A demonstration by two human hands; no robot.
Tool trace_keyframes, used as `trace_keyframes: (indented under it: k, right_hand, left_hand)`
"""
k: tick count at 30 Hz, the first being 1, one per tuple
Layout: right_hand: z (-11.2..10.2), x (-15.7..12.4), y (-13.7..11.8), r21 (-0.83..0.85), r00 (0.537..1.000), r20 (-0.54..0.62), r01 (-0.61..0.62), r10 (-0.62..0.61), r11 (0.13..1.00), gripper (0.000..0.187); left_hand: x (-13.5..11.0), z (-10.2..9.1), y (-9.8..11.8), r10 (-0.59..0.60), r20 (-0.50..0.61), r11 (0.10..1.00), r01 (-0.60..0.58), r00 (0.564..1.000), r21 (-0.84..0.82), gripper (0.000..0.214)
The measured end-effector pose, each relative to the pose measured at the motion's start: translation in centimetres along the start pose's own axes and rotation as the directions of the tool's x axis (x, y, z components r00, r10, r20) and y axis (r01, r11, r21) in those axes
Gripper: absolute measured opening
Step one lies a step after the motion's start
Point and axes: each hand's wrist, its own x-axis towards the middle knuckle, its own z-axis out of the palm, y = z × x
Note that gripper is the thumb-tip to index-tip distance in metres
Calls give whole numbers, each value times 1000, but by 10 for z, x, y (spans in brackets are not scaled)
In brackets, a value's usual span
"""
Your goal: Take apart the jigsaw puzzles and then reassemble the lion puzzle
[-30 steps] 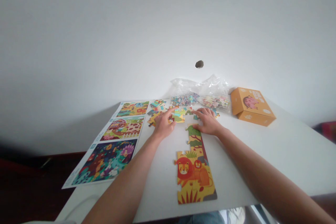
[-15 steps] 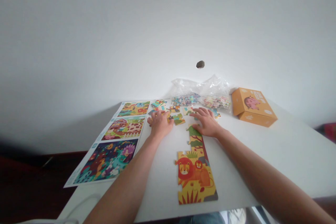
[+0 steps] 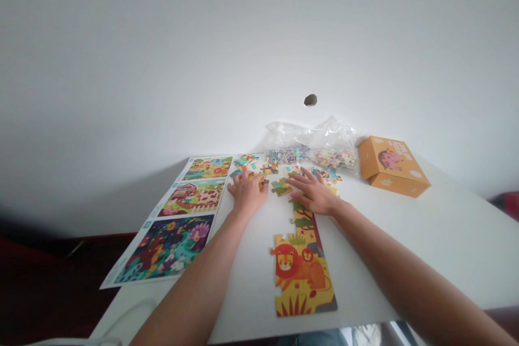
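Nearest on the white tabletop (image 3: pixel 425 238) lies one joined lion puzzle strip (image 3: pixel 303 267); beside it one sheet of three reference pictures (image 3: pixel 178 221). Beyond, left hand (image 3: pixel 246 194) and right hand (image 3: pixel 312 194) rest flat, fingers spread, gripping nothing, flanking one loose green puzzle piece (image 3: pixel 280 187). Farthest: two clear bags (image 3: pixel 312 146), one orange cardboard box (image 3: pixel 391 165)

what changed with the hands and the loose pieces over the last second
The left hand let go of the yellow-green piece it held up a second ago and now lies flat on the loose pieces. A small green piece now lies between the hands. The right hand slid slightly toward the left one. The lion puzzle section, picture sheets, bags and orange box stayed put.
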Motion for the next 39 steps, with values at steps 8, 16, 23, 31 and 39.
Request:
trace_keyframes:
  k: [8,16,23,31,39]
  right_hand:
    - [3,0,1,31,999,26,-28,27,999,53]
    - [4,1,3,-27,996,-9,-90,90,996,52]
    - [6,1,6,-77,991,-21,-135,134,988,50]
    - [7,0,9,-102,980,-55,-195,190,975,51]
    - [6,1,8,-57,992,-27,-121,120,991,53]
  left_hand:
    - [1,0,-1,18,19,1000,-18,1000,-3,33]
    - [1,0,-3,50,22,998,-49,999,-42,32]
    - [3,3,-4,81,13,994,-79,997,-70,33]
    - [1,-2,-2,-85,-69,996,87,994,28,46]
    - [2,-5,-2,-137,-32,990,138,990,36,51]
